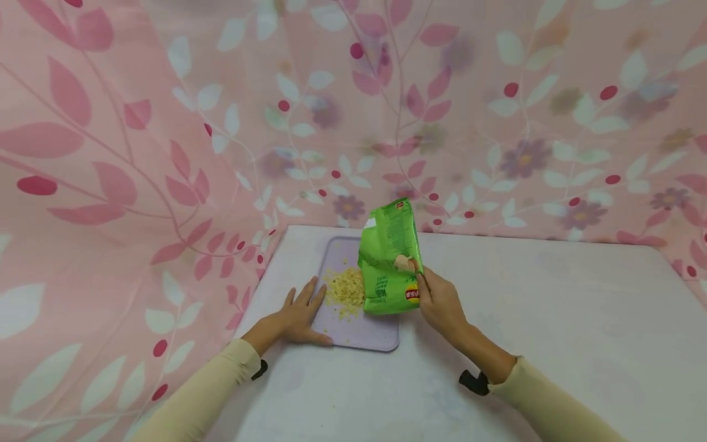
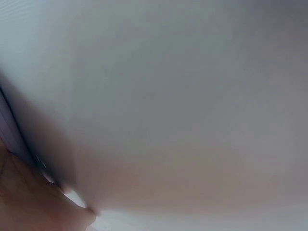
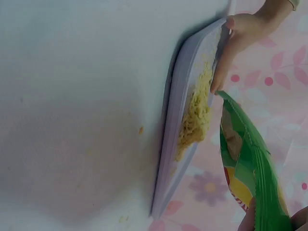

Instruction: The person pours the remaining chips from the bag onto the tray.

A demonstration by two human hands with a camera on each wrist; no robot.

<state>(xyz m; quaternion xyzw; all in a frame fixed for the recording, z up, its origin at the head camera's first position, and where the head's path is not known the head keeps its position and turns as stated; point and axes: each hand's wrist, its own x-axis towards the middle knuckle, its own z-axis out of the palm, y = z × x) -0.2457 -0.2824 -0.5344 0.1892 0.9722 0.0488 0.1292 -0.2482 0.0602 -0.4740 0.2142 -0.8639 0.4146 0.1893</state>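
Observation:
A shallow lilac tray (image 1: 359,339) lies on the table with a heap of pale yellow crumbled bits (image 1: 345,290) in it. My left hand (image 1: 298,316) rests on the tray's left edge, fingers spread. Only part of this hand (image 2: 36,202) shows in the left wrist view, beside the tray's rim. Above the tray's right side, my right hand (image 1: 444,305) pinches a green snack bag (image 1: 389,255) with a red and yellow logo by its right edge. The bag (image 3: 262,168) is tilted beside the crumbs in the right wrist view; whether anything is inside is hidden.
The white tabletop (image 1: 541,319) extends to the right and front of the tray. Small stray crumbs (image 3: 141,130) lie on it near the tray. A pink floral cloth (image 1: 475,110) hangs behind and to the left.

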